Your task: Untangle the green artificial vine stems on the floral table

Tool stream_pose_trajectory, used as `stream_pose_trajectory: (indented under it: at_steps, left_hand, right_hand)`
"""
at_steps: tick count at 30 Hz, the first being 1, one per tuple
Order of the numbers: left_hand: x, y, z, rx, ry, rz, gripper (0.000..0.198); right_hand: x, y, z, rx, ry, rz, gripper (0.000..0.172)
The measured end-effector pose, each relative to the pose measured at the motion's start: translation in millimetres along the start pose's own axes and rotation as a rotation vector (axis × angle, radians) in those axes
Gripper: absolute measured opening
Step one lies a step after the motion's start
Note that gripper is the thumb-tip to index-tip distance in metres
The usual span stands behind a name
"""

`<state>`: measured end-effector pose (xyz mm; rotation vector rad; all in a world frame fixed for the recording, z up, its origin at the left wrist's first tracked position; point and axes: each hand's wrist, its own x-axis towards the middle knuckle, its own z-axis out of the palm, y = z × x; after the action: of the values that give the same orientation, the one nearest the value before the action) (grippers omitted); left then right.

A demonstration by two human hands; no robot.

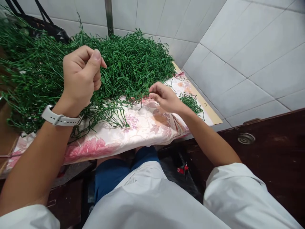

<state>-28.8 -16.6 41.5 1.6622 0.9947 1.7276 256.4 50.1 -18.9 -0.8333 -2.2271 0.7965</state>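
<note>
A large tangled heap of thin green stems (140, 60), plastic-looking with small knobs at their ends, covers much of the table. My left hand (79, 74) is raised over the left half of the heap, fingers curled into a fist with the thumb on top; whatever it holds is hidden. At the heap's front right edge, my right hand (165, 97) pinches thumb and forefinger together on what appears to be a green stem. Some stems (111, 116) spill toward me on the flowered cloth (143, 127). A small separate bunch of stems (192, 103) lies right of my right wrist.
Tiled walls (250, 54) close in behind and to the right. A black bag (51, 30) stands behind the heap at the left. A tan board (209, 111) sticks out under the cloth's right edge. Dark wooden furniture (274, 152) with a round metal fitting stands at the right.
</note>
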Motion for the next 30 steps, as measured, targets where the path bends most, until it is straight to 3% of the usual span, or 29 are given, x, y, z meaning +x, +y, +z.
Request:
stream_pose_trajectory:
  at_steps: [5,6,9,11,14,15,22,26,30]
  left_hand:
    - [-4,-3,-2.0,0.414,-0.123,0.01,0.02]
    - [-6,-4,-1.8,0.517,-0.164,-0.005,0.023]
    - [-10,-8,0.6,0.721,-0.287,-0.064,0.058]
    - [-12,-11,2.9,0.759,-0.313,-0.078,0.059]
    - [-12,-11,4.3,0.795,-0.281,-0.075,0.028]
    - [-11,-10,3.8,0.804,-0.26,-0.073,0.026]
    - [-5,-1,-2.3,0.775,-0.134,-0.121,0.021]
    - [-7,1,0.2,0.815,-0.163,-0.126,0.024]
    - [-9,2,1.0,0.901,-0.204,-0.139,0.026]
  right_hand:
    - [45,-17,-2,0.264,0.024,-0.056,0.056]
    - [52,-21,-4,0.289,0.026,-0.055,0.057]
    - [67,-35,-7,0.373,0.006,-0.027,0.058]
    - [73,-44,-7,0.444,-0.021,-0.002,0.057]
    - [77,-52,-6,0.53,-0.039,0.031,0.054]
    - [77,-54,-6,0.546,-0.034,0.045,0.052]
    - [72,-41,-23,0.586,0.079,0.126,0.04]
    - [60,-25,-34,0.521,0.102,0.106,0.044]
    - [49,-18,-42,0.306,0.132,0.034,0.044]
